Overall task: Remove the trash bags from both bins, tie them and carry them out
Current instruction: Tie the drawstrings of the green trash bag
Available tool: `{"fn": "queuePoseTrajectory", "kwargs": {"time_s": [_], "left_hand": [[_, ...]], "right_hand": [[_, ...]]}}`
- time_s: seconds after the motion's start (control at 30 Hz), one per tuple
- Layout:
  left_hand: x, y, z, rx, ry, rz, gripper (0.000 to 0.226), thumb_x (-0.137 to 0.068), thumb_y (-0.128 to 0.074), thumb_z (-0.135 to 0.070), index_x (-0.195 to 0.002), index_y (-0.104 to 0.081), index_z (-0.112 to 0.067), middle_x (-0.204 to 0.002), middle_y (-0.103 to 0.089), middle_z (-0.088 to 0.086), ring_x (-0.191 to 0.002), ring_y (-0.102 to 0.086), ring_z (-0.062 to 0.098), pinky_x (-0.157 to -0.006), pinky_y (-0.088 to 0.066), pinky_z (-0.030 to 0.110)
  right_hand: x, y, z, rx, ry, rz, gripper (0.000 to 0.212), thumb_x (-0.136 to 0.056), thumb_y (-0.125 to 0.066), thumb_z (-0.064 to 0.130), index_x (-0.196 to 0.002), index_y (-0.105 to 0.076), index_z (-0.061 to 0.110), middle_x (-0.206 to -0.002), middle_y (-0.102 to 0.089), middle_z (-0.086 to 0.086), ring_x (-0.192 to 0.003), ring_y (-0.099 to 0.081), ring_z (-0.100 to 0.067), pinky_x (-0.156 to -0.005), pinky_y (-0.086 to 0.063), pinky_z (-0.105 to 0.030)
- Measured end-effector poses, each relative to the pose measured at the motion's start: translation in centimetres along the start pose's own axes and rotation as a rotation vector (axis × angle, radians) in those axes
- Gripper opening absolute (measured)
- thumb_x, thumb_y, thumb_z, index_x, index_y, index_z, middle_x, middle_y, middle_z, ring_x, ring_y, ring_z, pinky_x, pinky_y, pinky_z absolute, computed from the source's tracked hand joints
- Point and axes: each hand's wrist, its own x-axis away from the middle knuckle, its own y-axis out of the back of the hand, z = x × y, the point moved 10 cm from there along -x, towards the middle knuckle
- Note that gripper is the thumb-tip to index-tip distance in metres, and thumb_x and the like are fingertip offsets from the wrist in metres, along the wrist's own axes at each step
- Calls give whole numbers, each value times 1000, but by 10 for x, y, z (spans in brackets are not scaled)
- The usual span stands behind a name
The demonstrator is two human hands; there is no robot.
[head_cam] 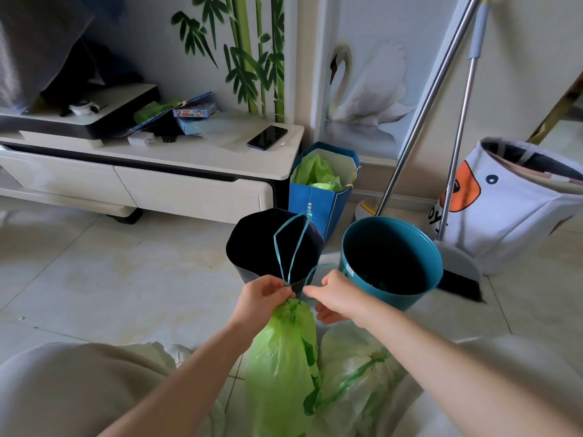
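A green trash bag [282, 367] stands between my arms, its neck gathered tight. My left hand [263, 299] pinches the neck where the teal drawstring [291, 247] comes out in a tall loop. My right hand [339, 296] grips the other strand of the drawstring just right of the neck. A second, paler bag [356, 370] with a green drawstring lies on the floor to the right of it. Behind my hands stand a dark navy bin [239, 247] and a teal bin [429, 272], both without bags.
A blue paper bag [318, 203] holding green plastic leans by the white TV cabinet [189, 184]. A broom handle [419, 127] and dustpan [460, 263] lean against the wall. A white fabric basket [511, 216] sits at the right. My knees frame the bottom.
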Motion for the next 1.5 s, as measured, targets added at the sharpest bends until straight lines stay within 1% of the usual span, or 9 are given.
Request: {"fn": "queuePoseTrajectory", "kwargs": {"time_s": [0.1,0.2,0.33,0.6,0.87,1.07,1.2,1.37,1.5], "left_hand": [[0,-2,-1,16,0,8,6,-84,-67,-11,-86,-69,-6,-77,-75,1,-63,-64,-2,-60,-48,9],[1,-1,-1,17,3,4,5,-84,-67,-12,-85,-69,-7,-75,-75,0,-61,-62,-2,-59,-48,9],[3,-6,0,21,9,35,5,-84,-68,-11,-84,-70,-7,-76,-76,1,-60,-62,-2,-57,-47,9],[0,-8,9,27,86,50,5,-84,-67,-13,-81,-71,-11,-70,-74,-2,-60,-58,5,-55,-44,14],[0,-13,6,-83,104,81,14,-84,-65,-15,-78,-77,-14,-68,-66,0,-59,-46,14,-46,-34,15],[11,-45,-7,-259,45,371,28,-79,-60,-4,-93,-78,-20,-53,-58,-15,-51,-44,0,-50,-37,10],[17,-50,-5,-294,21,435,17,-83,-68,-28,-89,-77,-14,-64,-59,-3,-56,-45,9,-51,-38,18],[8,-30,4,-149,88,278,27,-85,-67,-28,-76,-72,-3,-60,-56,-1,-59,-43,15,-56,-34,24],[3,-17,4,30,117,184,25,-89,-63,-25,-81,-73,-4,-70,-61,5,-66,-51,15,-60,-42,22]], "right_hand": [[-4,-12,-7,-114,-34,64,68,-82,-67,40,-132,-35,8,-103,-62,-8,-89,-69,-24,-77,-60,-39],[-6,-6,7,-25,85,-31,74,-76,-73,41,-135,-38,13,-121,-56,-4,-109,-58,-20,-88,-50,-34],[-2,2,22,-38,190,-91,55,-72,-78,28,-120,-55,19,-100,-68,-1,-91,-63,-15,-75,-48,-27],[-4,8,24,-94,212,-130,64,-71,-73,10,-128,-44,17,-87,-69,-5,-76,-65,-16,-71,-54,-26],[3,20,26,-521,201,-98,15,-82,-62,-7,-94,-60,1,-76,-68,-15,-60,-64,-17,-63,-59,-26],[18,18,50,-244,398,-109,23,-83,-66,3,-101,-55,9,-80,-75,-7,-65,-64,-9,-74,-56,-30],[12,11,48,-100,373,-61,33,-84,-65,14,-109,-44,17,-85,-76,-2,-71,-61,-6,-76,-49,-26],[10,-3,33,281,302,-5,30,-90,-54,38,-110,-53,16,-92,-72,-4,-77,-64,-16,-73,-49,-31],[16,-5,36,331,367,4,22,-93,-51,30,-92,-65,14,-75,-72,-1,-62,-65,-14,-61,-52,-26]]}}
